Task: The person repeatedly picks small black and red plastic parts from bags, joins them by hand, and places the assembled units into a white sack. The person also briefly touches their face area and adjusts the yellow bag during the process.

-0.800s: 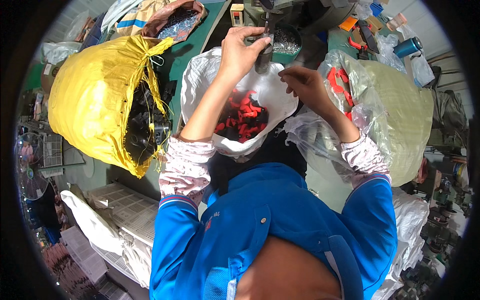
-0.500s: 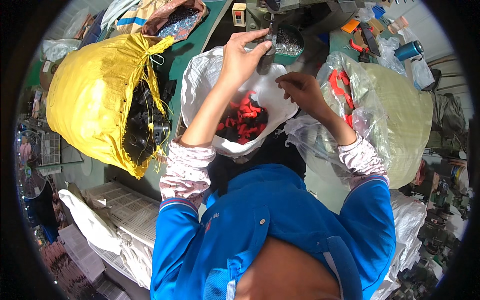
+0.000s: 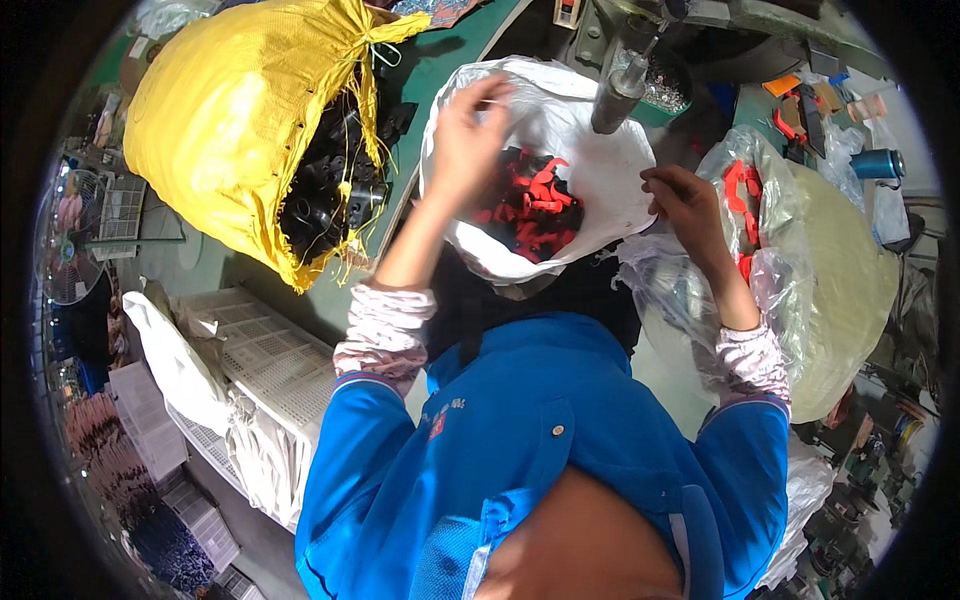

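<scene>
I find the red parts [image 3: 548,190] in the white sack [image 3: 628,160], some shadowed. Right hand [image 3: 690,207]: beside the rim, fingers curled; grip, I cannot tell. Left hand [image 3: 466,145]: over the sack, blurred; state, I cannot tell. Beyond, a cylinder [image 3: 614,102] partly hides the tub [image 3: 651,114].

1 blue cylinder [image 3: 878,164] — fan [image 3: 72,272] far left.

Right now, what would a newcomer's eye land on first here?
The big yellow sack at upper left, its open side showing black parts. Then the white bag at upper middle with bright red pieces inside, the blurred left hand over it and the right hand near its right rim. The blue jacket fills the lower middle.
</scene>
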Demonstrator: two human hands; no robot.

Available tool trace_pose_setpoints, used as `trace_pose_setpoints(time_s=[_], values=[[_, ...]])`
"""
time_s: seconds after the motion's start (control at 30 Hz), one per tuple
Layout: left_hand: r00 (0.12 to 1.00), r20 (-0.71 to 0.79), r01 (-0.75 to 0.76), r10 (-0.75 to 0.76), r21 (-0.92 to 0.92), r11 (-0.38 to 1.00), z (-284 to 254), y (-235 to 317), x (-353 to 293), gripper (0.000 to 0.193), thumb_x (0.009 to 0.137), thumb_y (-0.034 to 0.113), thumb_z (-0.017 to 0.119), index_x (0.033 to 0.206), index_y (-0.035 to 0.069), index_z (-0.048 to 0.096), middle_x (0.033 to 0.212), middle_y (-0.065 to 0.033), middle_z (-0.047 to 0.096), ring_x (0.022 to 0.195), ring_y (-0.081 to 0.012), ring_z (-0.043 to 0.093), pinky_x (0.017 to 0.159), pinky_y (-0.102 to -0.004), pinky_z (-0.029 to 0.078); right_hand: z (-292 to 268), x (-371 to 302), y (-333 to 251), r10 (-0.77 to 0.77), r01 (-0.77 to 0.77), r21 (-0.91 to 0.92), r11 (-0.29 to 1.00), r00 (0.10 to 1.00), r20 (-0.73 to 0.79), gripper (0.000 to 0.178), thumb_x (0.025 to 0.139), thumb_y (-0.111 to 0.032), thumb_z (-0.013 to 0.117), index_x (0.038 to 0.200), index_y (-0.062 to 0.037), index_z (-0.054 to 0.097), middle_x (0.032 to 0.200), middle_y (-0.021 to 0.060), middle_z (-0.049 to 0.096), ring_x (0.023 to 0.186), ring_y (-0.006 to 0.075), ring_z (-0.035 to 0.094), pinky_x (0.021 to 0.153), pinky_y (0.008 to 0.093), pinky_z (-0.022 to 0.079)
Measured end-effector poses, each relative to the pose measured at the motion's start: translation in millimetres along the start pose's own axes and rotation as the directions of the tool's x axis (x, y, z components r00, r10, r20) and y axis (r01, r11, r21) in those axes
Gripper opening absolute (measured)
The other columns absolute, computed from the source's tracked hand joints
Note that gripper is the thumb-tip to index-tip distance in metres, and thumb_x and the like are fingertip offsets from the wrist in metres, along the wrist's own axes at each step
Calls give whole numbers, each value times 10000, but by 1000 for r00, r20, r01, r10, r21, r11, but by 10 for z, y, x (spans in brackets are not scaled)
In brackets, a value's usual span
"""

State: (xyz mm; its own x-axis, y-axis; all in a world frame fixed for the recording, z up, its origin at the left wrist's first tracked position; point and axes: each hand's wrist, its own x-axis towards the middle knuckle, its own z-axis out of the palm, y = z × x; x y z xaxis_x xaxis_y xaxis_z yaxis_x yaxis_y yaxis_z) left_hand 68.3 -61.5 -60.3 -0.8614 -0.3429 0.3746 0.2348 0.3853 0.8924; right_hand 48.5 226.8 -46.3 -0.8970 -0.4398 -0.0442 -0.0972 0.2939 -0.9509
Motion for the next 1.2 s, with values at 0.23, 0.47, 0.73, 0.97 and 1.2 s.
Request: trace_pose_setpoints(time_s=[0.23,0.47,0.73,0.97,1.2], values=[[943,99,13,-317,943,333,-807,-494,422,541,783,132,573,1286,95,377,1018,-167,626,972,-365,575,806,-465,472,-15,-170,118,42,-42,-21,999,999,16,189,843,-83,564,990,13,634,760,80,640,601,110,574,550,239,464],[944,122,-60,-307,977,203,-732,-572,399,695,795,210,628,1387,133,274,1062,-139,595,1073,-335,514,833,-424,478,-365,-213,182,10,-9,-404,915,1000,1,180,841,-116,565,957,6,626,748,83,630,642,133,610,579,267,472],[999,36,-16,-17,753,657,-771,-351,238,582,754,27,540,1313,127,411,1050,-151,621,876,-327,586,768,-423,476,-1306,122,587,19,-373,-790,486,909,-417,231,782,-180,558,927,-14,626,931,220,623,874,385,598,761,449,470],[883,436,-285,-174,793,539,-1151,-561,540,670,666,-136,461,1306,49,388,1149,-198,565,1100,-371,483,921,-407,410,-1343,151,1195,79,-400,-685,609,890,-449,420,769,-269,651,1115,-40,586,970,178,645,916,327,620,786,393,472],[695,589,-615,-413,784,82,-1075,-666,688,439,744,-2,560,1174,74,523,1130,-140,559,1082,-316,497,899,-379,441,-1088,-24,751,-268,-183,-809,559,883,-385,361,778,-271,648,1005,5,598,885,179,610,769,308,604,718,371,475]])
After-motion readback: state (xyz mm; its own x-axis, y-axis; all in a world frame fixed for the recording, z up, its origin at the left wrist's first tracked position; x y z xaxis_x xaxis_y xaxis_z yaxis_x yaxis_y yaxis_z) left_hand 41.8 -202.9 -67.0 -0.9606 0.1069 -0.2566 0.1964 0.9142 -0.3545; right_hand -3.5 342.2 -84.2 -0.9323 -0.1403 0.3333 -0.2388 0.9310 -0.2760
